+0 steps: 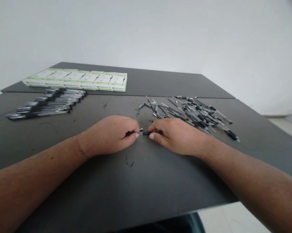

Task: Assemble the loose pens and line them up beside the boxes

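Observation:
Between my two hands, just above the dark table, is a pen (146,133) with a black grip and a clear end. My right hand (176,136) is closed, thumb and fingers pinching the black part. Facing it, my left hand (115,134) is closed in a pinch at the pen's clear, silvery end; most of what its fingers hold is hidden. Past my right hand lies a loose heap of pens (200,113) and pen parts. A neat row of pens (48,103) lies beyond my left hand.
Several white and green boxes (87,81) with pen pictures stand in a row at the back left. The dark grey table (136,187) has a seam (146,96) across it and small dark scraps on it. A white wall (146,35) rises behind.

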